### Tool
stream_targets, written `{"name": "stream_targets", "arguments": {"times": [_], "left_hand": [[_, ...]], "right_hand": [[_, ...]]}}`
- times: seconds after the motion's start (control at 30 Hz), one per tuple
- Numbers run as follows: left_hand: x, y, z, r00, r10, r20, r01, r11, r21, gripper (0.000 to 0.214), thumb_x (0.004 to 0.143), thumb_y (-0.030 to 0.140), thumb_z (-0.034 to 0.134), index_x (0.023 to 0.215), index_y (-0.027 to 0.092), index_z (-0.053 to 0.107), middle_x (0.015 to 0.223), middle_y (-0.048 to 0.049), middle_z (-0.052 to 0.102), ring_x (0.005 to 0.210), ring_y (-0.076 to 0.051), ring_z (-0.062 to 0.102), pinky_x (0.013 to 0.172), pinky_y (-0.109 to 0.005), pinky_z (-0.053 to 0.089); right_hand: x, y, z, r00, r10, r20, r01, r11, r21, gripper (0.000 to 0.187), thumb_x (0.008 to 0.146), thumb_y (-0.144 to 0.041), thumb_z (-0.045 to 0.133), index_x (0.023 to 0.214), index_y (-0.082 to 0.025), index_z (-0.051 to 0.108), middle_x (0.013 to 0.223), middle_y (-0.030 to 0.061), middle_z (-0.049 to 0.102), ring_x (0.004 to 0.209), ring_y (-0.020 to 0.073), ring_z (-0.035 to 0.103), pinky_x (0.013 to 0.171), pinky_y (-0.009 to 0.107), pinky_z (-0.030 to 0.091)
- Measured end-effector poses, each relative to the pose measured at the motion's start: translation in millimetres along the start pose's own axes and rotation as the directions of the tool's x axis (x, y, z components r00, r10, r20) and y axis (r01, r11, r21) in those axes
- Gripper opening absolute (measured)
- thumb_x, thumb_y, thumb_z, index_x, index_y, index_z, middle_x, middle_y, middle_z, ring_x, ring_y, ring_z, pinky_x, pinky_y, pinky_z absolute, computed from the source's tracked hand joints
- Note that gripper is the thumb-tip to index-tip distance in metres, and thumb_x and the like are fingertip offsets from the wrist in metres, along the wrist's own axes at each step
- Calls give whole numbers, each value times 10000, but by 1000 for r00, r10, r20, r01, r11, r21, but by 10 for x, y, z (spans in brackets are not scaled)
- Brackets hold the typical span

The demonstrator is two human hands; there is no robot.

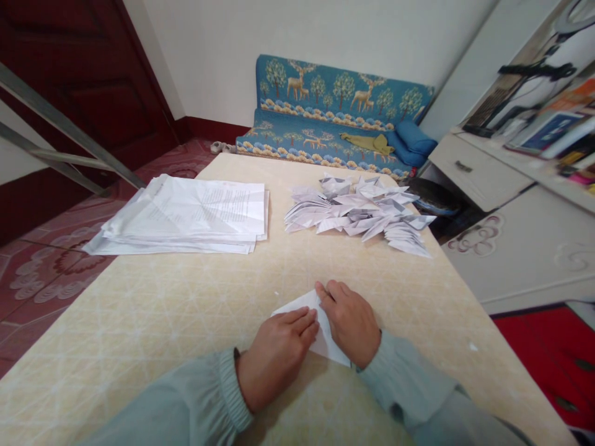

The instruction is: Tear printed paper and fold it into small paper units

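Note:
A small folded sheet of white paper [328, 348] lies on the table in front of me, partly covered by both hands. My left hand [281, 344] rests on its left part, fingers stretched out flat and close together. At the paper's upper right edge is my right hand [351, 316], its fingers curled down on the fold near the top corner. Farther back on the right, a heap of folded paper pieces [356, 207] with pointed ends is spread out. To the far left lies a stack of printed, creased sheets [195, 217].
The table [186, 310] has a pale patterned cover. Behind it stands a blue sofa [297, 127] with deer prints and a yellowish cloth [372, 144]. A white cabinet [511, 248] stands along the right, a metal frame [69, 124] and dark red door [93, 80] on the left.

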State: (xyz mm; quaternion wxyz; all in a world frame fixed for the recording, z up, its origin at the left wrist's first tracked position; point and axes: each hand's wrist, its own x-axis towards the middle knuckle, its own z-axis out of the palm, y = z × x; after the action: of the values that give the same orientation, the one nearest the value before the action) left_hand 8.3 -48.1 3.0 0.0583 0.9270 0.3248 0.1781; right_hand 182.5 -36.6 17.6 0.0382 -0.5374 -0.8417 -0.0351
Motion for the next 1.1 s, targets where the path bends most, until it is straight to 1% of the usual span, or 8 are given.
{"name": "stream_targets", "arguments": {"times": [0.2, 0.3, 0.4, 0.5, 0.57, 0.77, 0.93, 1.1], "left_hand": [[12, -31, -93, 1000, -27, 17, 29, 991, -128, 225, 871, 173, 488, 1039, 176, 639, 1133, -30, 668, 1074, -175, 596, 943, -312, 477], [14, -129, -174, 999, -22, 37, 29, 979, -203, 218, 889, 245, 476, 988, 201, 665, 1085, -6, 689, 1037, -158, 610, 938, -304, 469], [17, -277, -279, 989, 60, 132, -22, 962, -272, 272, 821, 400, 580, 1012, 227, 668, 1161, 4, 655, 1107, -183, 567, 956, -314, 452], [13, -391, -341, 983, 78, 168, -33, 967, -254, 474, 748, 485, 638, 1150, 234, 608, 1260, -7, 593, 1201, -225, 494, 1008, -357, 408], [10, -426, -338, 988, 32, 153, -2, 982, -190, 515, 753, 446, 645, 1214, 231, 564, 1298, -20, 561, 1218, -249, 474, 1032, -408, 377], [-8, -453, -244, 996, -74, 50, 77, 995, -58, 355, 839, 322, 545, 1170, 205, 599, 1263, -27, 585, 1180, -256, 486, 1037, -461, 361], [-13, -459, -222, 999, -42, 18, 44, 995, -94, 445, 783, 467, 593, 1130, 191, 623, 1251, -45, 591, 1177, -273, 478, 1025, -451, 382], [0, -444, -205, 999, -49, 4, 49, 991, -122, 444, 789, 438, 598, 1158, 190, 605, 1250, -44, 590, 1176, -252, 478, 1025, -419, 394]], "right_hand": [[-447, -206, -94, 1000, -10, -13, 12, 991, 136, 371, 814, -213, 610, 1170, -115, 571, 1002, 121, 593, 924, 274, 520, 768, 434, 507], [-668, -245, -92, 995, -22, -100, 41, 982, 187, 368, 792, -199, 634, 1147, -117, 580, 1120, 141, 576, 1032, 300, 501, 846, 464, 503], [-788, -193, -15, 980, -39, -197, 82, 973, 215, 305, 845, -160, 548, 1143, -104, 577, 1156, 160, 567, 1078, 295, 497, 871, 465, 507], [-741, -78, 85, 963, -24, -267, 92, 964, 248, 301, 883, -125, 470, 1169, -138, 563, 1200, 157, 547, 1127, 270, 490, 899, 453, 502], [-605, 9, 134, 955, 0, -295, 80, 962, 260, 330, 896, -98, 426, 1193, -169, 550, 1240, 152, 526, 1160, 254, 481, 924, 452, 489], [-162, 175, 150, 952, -28, -305, 138, 928, 345, 240, 878, -109, 483, 1061, -154, 633, 1110, 146, 613, 1056, 236, 554, 880, 421, 514], [-231, 256, 152, 945, -21, -327, 181, 865, 467, 266, 860, -144, 547, 1113, -194, 614, 1169, 115, 612, 1088, 222, 558, 913, 411, 502], [-276, 340, 171, 958, 0, -286, 172, 799, 576, 225, 859, -109, 532, 1015, -218, 653, 1170, 81, 621, 1074, 188, 583, 904, 352, 512]]}}
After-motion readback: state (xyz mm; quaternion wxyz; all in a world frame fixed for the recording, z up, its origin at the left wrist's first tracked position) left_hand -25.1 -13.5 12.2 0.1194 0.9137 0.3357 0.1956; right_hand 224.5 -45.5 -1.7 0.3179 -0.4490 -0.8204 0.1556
